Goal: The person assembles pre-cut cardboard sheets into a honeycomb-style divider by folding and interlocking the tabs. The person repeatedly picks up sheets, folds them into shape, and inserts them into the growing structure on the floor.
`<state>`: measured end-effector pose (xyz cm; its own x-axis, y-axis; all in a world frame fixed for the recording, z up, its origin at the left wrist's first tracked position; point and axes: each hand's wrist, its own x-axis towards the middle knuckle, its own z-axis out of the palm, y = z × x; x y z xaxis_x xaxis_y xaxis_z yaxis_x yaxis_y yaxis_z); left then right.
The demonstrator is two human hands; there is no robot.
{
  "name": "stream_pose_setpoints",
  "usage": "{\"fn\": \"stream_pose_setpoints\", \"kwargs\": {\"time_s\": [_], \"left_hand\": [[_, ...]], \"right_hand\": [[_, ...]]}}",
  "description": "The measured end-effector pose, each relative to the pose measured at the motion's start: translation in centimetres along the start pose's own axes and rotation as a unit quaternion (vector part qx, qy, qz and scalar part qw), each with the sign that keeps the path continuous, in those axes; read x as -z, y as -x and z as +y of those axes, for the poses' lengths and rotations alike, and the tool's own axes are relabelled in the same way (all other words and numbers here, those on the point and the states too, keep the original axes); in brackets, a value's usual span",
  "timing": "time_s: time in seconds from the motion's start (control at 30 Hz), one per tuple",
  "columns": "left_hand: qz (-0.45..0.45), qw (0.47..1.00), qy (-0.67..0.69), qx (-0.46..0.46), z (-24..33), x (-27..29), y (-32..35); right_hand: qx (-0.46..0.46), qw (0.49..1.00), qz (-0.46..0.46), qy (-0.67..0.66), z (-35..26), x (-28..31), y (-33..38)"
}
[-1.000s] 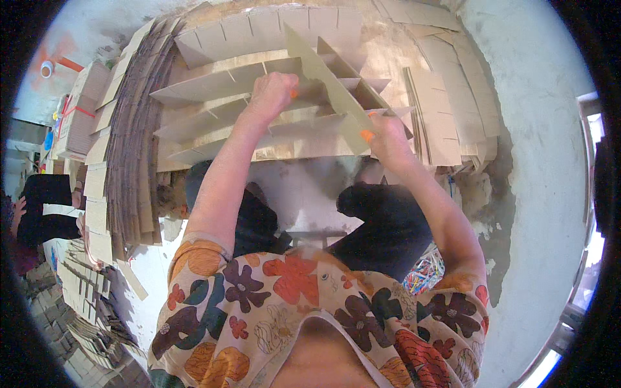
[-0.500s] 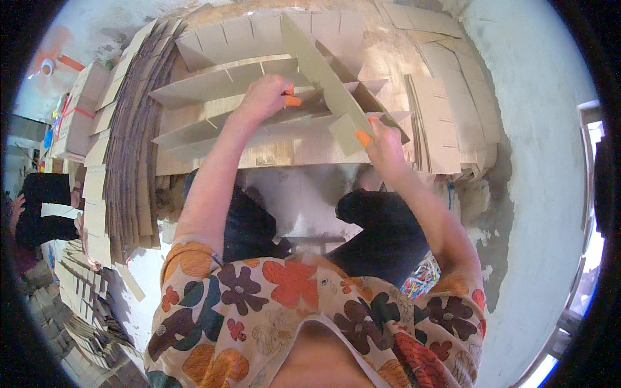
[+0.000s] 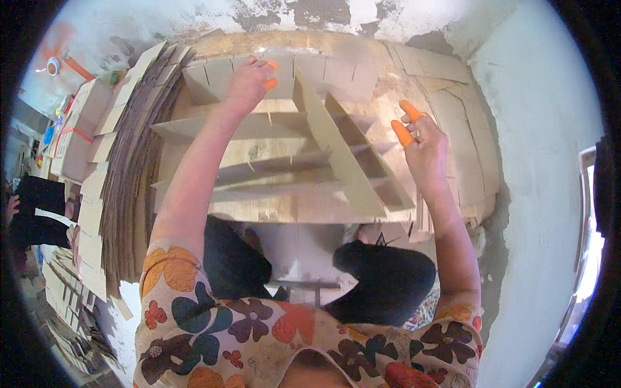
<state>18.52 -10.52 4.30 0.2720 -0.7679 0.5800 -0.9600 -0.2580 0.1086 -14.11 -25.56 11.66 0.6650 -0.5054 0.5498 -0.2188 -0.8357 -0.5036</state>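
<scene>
Long slotted cardboard strips stand on edge across a wooden bench: a back strip (image 3: 213, 74), a middle strip (image 3: 259, 125) and a front strip (image 3: 278, 167). Two crosswise strips, a left one (image 3: 336, 152) and a right one (image 3: 356, 129), slant over them toward the near right. Orange covers sit on the thumb and a finger of each hand. At the back strip is my left hand (image 3: 246, 87), its covered fingertips apart and nothing visible between them. My right hand (image 3: 427, 139) hovers right of the crosswise strips, open, touching none of them.
A tall stack of cardboard strips (image 3: 139, 174) lines the left side, beside a cardboard box (image 3: 81, 132). Flat cardboard sheets (image 3: 456, 123) lie at the right end of the bench (image 3: 284, 212). A wall (image 3: 537, 161) rises on the right. Another person's dark-clothed legs (image 3: 42, 197) show far left.
My right hand has let go of the left crosswise strip and moved right, its fingers spreading. My left hand has gone from the middle strip to the back one. The whole view has shifted.
</scene>
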Motion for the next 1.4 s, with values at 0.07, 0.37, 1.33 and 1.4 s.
{"fn": "stream_pose_setpoints", "kwargs": {"time_s": [0.07, 0.37, 1.33, 1.4], "left_hand": [[-0.035, 0.999, -0.023, 0.003, -0.8, -1.0, -1.4], [-0.066, 0.993, -0.015, 0.096, -6.1, -7.0, -3.3], [-0.025, 0.996, -0.013, 0.079, -4.1, -8.2, -2.6], [-0.016, 0.997, -0.006, 0.070, -4.2, -8.4, -2.4]], "right_hand": [[0.024, 0.998, -0.002, 0.057, 2.5, -1.4, -1.8], [-0.114, 0.993, 0.000, -0.006, 7.7, -4.5, -0.3], [-0.225, 0.971, -0.053, -0.053, 8.2, -4.2, 2.4], [-0.242, 0.967, -0.060, -0.053, 7.8, -4.1, 2.3]]}}
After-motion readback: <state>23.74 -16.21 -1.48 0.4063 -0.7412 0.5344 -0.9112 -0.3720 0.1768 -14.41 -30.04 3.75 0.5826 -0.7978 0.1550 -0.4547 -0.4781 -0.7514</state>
